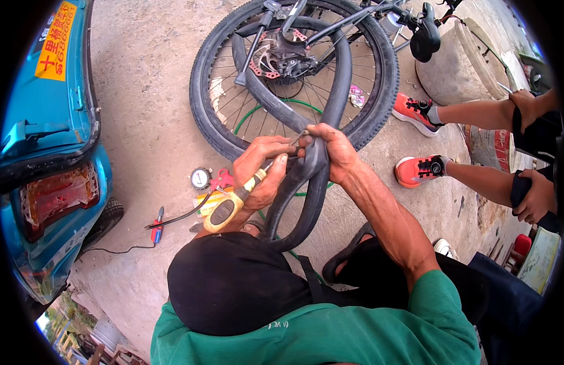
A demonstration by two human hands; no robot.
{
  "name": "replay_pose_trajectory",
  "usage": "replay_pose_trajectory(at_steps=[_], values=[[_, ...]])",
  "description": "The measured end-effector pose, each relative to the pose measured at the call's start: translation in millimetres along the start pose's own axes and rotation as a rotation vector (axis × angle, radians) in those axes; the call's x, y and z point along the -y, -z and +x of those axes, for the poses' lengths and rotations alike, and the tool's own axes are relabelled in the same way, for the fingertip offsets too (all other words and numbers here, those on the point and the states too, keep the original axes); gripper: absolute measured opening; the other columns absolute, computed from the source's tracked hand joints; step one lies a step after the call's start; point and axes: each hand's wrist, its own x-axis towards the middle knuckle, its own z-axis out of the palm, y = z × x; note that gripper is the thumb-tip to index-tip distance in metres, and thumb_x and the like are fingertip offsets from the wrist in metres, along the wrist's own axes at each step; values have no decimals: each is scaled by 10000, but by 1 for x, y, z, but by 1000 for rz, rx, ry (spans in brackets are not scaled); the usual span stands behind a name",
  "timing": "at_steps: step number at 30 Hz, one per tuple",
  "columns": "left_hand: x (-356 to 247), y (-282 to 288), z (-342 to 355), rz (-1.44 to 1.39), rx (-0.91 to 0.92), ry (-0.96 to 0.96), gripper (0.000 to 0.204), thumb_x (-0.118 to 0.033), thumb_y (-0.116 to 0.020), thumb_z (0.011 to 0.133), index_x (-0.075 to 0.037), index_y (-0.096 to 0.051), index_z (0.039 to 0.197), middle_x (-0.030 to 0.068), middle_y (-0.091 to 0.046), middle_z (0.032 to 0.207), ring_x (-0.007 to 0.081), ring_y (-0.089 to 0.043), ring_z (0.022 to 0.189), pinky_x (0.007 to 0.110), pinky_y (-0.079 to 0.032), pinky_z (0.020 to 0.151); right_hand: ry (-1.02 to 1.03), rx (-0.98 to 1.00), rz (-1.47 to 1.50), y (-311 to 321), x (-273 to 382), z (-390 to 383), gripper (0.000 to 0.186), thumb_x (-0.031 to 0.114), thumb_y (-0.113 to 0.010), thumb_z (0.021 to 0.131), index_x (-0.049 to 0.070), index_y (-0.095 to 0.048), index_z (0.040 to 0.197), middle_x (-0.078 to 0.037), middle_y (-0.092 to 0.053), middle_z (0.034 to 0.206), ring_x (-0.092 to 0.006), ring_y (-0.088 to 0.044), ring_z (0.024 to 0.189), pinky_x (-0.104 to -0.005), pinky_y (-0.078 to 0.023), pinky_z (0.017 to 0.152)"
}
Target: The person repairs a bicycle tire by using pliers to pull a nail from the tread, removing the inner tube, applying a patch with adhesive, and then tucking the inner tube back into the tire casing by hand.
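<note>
A black inner tube (306,210) loops from the bicycle wheel (385,82) down towards me, twisted and crossing itself. My right hand (332,146) grips it near the crossing, thumb and fingers pinched on the rubber. My left hand (256,167) is closed around a hand tool with a yellow and grey handle (228,207). Its thin metal shaft points up and right at the tube beside my right fingers. I cannot tell whether the tip touches the rubber, nor its exact kind. The rest of the tube lies over the wheel's spokes and around the hub.
A round gauge (201,177) with a pink-red fitting lies left of my hands. Farther left is a red and blue pen-like tool (158,226). A green hose (248,117) runs under the wheel. A teal vehicle (51,109) stands left; someone's orange shoes (415,114) are right.
</note>
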Motion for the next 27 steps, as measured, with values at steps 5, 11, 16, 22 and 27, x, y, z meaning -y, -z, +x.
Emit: replay_pose_trajectory(at_steps=[5, 11, 16, 22, 27], values=[[-1, 1, 0, -2, 1, 1, 173, 48, -550, 961, 26, -634, 1111, 205, -652, 1168, 256, -711, 1034, 367, -585, 910, 1, -1, 6, 1, -2, 3, 165, 229, -588, 1003, 68, -554, 993, -62, -655, 828, -218, -679, 691, -380, -596, 640], [0, 8, -5, 7, 5, 10, 179, 46, -550, 962, 27, -631, 1120, 203, -647, 1180, 253, -708, 1040, 368, -582, 914, -1, -9, 7, -2, -8, 7, 161, 223, -590, 1001, 65, -561, 1001, -64, -654, 823, -220, -679, 683, -383, -597, 637], [0, 5, -1, -113, 43, 75, 179, 50, -533, 971, 41, -625, 1124, 197, -632, 1204, 251, -704, 1042, 362, -580, 900, 24, -38, 21, 4, 1, 0, 177, 235, -606, 992, 63, -578, 1024, -68, -666, 834, -217, -682, 682, -388, -604, 640], [15, 49, -72, -348, -181, 537, 190, -79, -541, 999, 46, -624, 1115, 189, -657, 1156, 233, -709, 936, 336, -583, 804, -31, 59, -62, -13, -3, 16, 223, 287, -594, 995, 71, -590, 1051, -82, -684, 819, -212, -679, 664, -383, -594, 623], [47, 12, -136, -795, -260, 1145, 211, -138, -629, 996, 4, -612, 1152, 131, -703, 1036, 243, -714, 904, 321, -563, 700, -17, 136, 32, 1, 11, 4, 244, 305, -614, 989, 78, -593, 1075, -110, -703, 908, -200, -681, 648, -372, -597, 591]])
